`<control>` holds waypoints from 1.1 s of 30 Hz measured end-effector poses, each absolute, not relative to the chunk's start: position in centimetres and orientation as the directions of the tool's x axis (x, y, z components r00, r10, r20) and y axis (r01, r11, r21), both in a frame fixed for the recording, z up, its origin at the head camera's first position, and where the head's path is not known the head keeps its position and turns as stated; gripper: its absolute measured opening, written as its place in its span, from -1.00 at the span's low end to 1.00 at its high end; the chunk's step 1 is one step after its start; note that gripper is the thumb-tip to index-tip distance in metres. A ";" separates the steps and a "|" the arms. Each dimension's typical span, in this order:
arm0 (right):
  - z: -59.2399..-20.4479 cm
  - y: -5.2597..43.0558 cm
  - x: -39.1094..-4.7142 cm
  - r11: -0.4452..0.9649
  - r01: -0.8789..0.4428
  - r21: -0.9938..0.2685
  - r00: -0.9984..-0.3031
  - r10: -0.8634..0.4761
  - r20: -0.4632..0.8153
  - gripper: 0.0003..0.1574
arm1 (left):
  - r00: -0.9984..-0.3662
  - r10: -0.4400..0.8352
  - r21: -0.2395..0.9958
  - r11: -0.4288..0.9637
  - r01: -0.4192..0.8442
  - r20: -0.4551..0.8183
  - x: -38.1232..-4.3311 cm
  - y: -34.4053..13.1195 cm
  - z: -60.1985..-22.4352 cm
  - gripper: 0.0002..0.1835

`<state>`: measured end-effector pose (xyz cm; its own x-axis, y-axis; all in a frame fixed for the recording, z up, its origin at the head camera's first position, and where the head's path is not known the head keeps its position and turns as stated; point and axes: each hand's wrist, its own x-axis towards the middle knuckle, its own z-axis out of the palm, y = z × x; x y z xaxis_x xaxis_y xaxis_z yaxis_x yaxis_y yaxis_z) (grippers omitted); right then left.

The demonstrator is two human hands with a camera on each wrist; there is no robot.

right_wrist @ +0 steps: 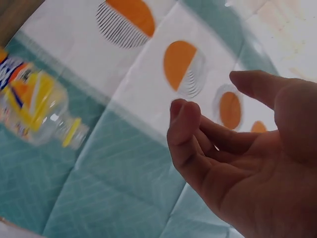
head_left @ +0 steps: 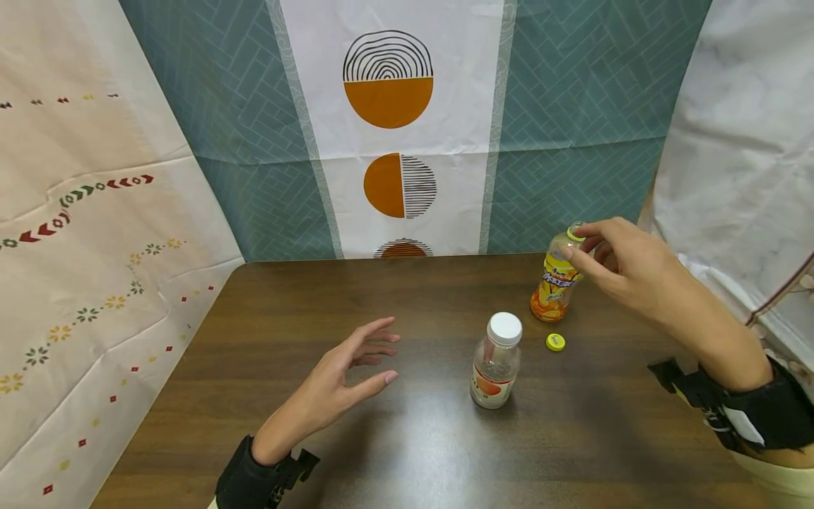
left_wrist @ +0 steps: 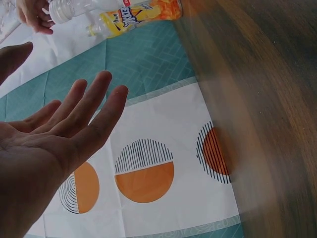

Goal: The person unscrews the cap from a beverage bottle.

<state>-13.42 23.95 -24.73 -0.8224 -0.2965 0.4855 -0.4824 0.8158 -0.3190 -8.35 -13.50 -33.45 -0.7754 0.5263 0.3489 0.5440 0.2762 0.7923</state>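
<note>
1. Well, the hanging cloth [head_left: 407, 140] is the biggest thing, far behind the white-capped bottle [head_left: 493, 367].
2. Next is the brown table [head_left: 286, 304], which is under the white-capped bottle and all around it.
3. My left hand [head_left: 340, 378] is to the left of the white-capped bottle, not touching it. Its fingers are loosely spread, with the thumb apart, and it holds nothing.
4. My right hand [head_left: 626, 268] is up behind the white-capped bottle and to its right, by the top of the yellow bottle. Its fingers are softly bent and the thumb is well apart from them. The right wrist view shows a gap, so I am not pinching anything.
5. The yellow bottle [head_left: 555, 283] stands behind the white-capped bottle, a bit to its right. Its mouth is bare, with a yellow ring [right_wrist: 72, 132] round the neck. I think the step in hand is about this bottle, with its cap already off.
6. The yellow cap [head_left: 555, 342] is smallest. It lies on the table just to the right of the white-capped bottle. If I pick up the yellow bottle next, I should close my right fingers gently round its neck and keep it upright.
</note>
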 end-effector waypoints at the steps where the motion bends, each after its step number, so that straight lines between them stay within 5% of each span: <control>1: -24.7 23.7 -13.1 0.808 -0.494 -0.320 -0.818 -0.307 0.487 -0.58 | -0.777 0.525 0.794 0.277 0.542 0.347 -8.3 -13.5 -33.4 -0.30; 33: -28.3 18.8 -11.2 0.699 -0.644 -0.311 -0.765 -0.580 0.281 -0.35 | -0.779 0.528 0.794 0.286 0.537 0.337 -8.6 -14.0 -33.3 -0.30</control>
<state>-11.17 18.79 -28.26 -0.7650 -0.5796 0.2809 -0.6438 0.6992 -0.3108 -8.61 -13.98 -33.30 -0.7795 0.5282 0.3367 0.5366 0.2857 0.7940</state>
